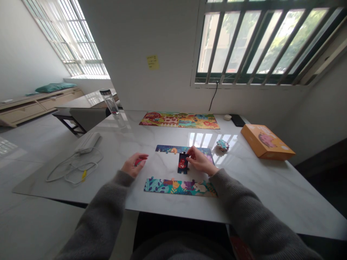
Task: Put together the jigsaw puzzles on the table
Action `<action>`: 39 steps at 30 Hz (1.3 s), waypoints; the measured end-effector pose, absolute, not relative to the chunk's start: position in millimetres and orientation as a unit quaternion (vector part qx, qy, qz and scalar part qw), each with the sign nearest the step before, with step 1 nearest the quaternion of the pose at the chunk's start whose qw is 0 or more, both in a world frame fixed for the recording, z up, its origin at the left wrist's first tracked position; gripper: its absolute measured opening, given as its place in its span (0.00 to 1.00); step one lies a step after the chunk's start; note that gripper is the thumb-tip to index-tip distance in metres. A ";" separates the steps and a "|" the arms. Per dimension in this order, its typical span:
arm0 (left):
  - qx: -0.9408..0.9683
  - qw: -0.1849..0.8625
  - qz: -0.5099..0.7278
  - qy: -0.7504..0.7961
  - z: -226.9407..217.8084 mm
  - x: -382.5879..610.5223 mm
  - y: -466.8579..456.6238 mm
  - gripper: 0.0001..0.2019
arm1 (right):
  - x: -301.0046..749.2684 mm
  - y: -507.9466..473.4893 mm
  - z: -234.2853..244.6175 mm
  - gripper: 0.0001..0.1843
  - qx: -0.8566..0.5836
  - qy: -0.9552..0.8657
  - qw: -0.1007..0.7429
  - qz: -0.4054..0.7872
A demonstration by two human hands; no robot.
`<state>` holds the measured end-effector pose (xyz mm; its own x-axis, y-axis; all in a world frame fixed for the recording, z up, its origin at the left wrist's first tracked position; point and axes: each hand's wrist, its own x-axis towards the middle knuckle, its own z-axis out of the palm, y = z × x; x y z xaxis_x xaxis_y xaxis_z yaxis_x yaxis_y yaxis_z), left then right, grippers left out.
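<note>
My right hand (200,160) pinches the upper right edge of a dark puzzle piece (183,167) with a red figure on it. That piece touches or nearly touches the lower edge of a dark blue joined puzzle strip (164,148), partly hidden behind my hand. To the left, my left hand (132,165) is curled above the table, thumb and fingers around a small red piece (138,162) that looks like a puzzle piece, mostly covered. Nearer to me lies a teal puzzle strip (159,186) with leaves and a white rabbit, its right end beside my right sleeve.
A finished-looking farm puzzle (187,121) lies at the back. A small pile of puzzle pieces (222,145) and an orange box (267,141) are on the right, a black phone (237,120) behind. A glass bottle (110,101) and a white power strip (87,142) with cable stand left.
</note>
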<state>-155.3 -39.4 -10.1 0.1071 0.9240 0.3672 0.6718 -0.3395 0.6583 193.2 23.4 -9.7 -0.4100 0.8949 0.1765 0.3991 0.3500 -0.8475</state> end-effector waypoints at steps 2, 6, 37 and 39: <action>0.739 0.219 0.371 0.519 -5.2 -130.6 -37.8 0.16 | 192.1 23.2 -9.3 0.09 -0.415 -0.736 0.348 0.407; 0.771 0.253 0.326 0.485 3.4 -83.4 -25.7 0.17 | 187.5 19.2 -5.5 0.10 -0.403 -0.697 0.357 0.475; 0.805 0.039 0.116 0.580 -11.4 -138.2 -0.2 0.20 | 194.6 14.0 -11.7 0.10 -0.466 -0.776 0.291 0.309; 0.797 0.038 0.131 0.588 -14.8 -142.9 -4.0 0.20 | 190.7 9.7 -10.3 0.10 -0.470 -0.785 0.268 0.302</action>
